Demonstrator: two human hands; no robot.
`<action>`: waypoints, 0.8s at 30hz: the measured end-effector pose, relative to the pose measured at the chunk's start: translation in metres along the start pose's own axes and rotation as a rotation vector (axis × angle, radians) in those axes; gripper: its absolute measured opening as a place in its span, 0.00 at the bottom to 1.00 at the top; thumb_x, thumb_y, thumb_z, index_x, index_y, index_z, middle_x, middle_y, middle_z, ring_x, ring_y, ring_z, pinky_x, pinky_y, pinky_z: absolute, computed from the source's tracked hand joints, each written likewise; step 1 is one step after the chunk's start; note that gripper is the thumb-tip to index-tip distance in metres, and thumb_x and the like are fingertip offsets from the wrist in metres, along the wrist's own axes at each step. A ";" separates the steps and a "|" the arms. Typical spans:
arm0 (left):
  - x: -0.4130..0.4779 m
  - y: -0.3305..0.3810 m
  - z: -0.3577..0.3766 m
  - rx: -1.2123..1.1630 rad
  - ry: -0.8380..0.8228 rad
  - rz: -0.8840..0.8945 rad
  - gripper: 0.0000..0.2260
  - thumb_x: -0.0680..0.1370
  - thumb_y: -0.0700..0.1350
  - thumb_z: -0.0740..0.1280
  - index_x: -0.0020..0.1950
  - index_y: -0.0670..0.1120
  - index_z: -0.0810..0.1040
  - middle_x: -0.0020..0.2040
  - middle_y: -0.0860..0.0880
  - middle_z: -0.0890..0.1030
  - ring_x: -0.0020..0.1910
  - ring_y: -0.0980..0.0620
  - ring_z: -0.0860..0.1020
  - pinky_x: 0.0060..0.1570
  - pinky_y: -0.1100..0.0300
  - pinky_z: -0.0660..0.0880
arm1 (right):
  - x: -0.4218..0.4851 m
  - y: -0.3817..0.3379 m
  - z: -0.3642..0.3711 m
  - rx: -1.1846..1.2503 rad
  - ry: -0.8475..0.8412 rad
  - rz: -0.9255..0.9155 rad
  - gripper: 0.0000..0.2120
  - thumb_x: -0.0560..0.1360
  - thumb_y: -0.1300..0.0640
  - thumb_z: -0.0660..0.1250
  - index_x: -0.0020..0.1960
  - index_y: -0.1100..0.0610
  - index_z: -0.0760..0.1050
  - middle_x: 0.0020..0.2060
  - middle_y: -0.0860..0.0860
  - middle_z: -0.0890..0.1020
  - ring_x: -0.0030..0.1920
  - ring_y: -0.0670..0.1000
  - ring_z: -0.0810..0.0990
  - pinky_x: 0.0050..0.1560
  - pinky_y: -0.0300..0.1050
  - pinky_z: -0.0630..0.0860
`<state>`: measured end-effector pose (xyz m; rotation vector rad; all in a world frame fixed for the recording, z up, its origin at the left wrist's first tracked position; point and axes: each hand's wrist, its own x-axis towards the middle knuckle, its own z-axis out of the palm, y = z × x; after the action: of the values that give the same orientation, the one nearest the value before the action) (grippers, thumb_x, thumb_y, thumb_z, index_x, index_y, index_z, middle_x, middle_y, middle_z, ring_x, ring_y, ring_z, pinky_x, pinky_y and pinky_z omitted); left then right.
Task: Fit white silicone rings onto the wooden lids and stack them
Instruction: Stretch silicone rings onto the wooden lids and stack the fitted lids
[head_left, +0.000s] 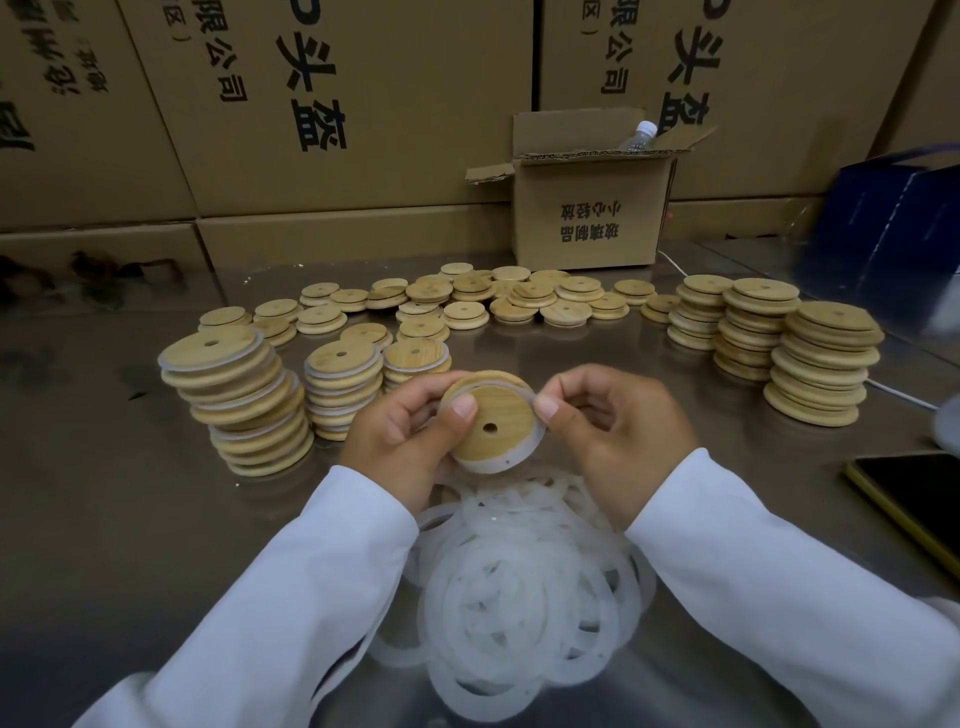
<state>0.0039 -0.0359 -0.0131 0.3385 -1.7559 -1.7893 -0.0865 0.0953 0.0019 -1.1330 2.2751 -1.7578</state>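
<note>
Above the near middle of the steel table (130, 519), the left hand (400, 441) grips a wooden lid (493, 415), thumb pressed on its face, while the right hand (618, 431) pinches the white silicone ring (498, 464) at the lid's right edge (the ring hugs the near rim). A pile of loose rings (519, 587) lies nearer; ringed stacks (239, 400) stand left, bare stacks (821, 364) far right.

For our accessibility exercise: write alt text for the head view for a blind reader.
The left hand and right hand hold a wooden lid, stretching a white silicone ring onto it above a pile of rings. Lid stacks stand behind.
</note>
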 end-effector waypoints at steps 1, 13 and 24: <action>0.000 -0.001 0.000 -0.022 0.000 -0.012 0.15 0.65 0.47 0.67 0.50 0.46 0.80 0.45 0.43 0.83 0.47 0.46 0.81 0.46 0.50 0.79 | 0.000 -0.001 0.000 -0.001 0.006 -0.010 0.09 0.73 0.60 0.67 0.36 0.49 0.76 0.35 0.44 0.81 0.40 0.45 0.79 0.45 0.34 0.75; -0.007 0.003 0.007 0.029 0.098 0.055 0.14 0.63 0.50 0.69 0.46 0.48 0.81 0.44 0.45 0.84 0.47 0.45 0.82 0.51 0.41 0.77 | -0.007 0.004 0.005 0.101 0.109 0.006 0.03 0.69 0.57 0.72 0.38 0.51 0.79 0.36 0.45 0.84 0.41 0.44 0.82 0.49 0.47 0.79; -0.004 0.003 0.009 -0.042 0.060 0.016 0.14 0.63 0.47 0.71 0.47 0.46 0.80 0.42 0.45 0.84 0.44 0.46 0.82 0.47 0.48 0.79 | -0.009 0.004 0.008 0.035 0.244 -0.053 0.02 0.69 0.56 0.69 0.37 0.51 0.78 0.34 0.42 0.82 0.38 0.40 0.80 0.43 0.35 0.77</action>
<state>0.0027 -0.0264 -0.0108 0.3560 -1.6720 -1.7838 -0.0786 0.0937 -0.0080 -1.0333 2.3525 -2.0506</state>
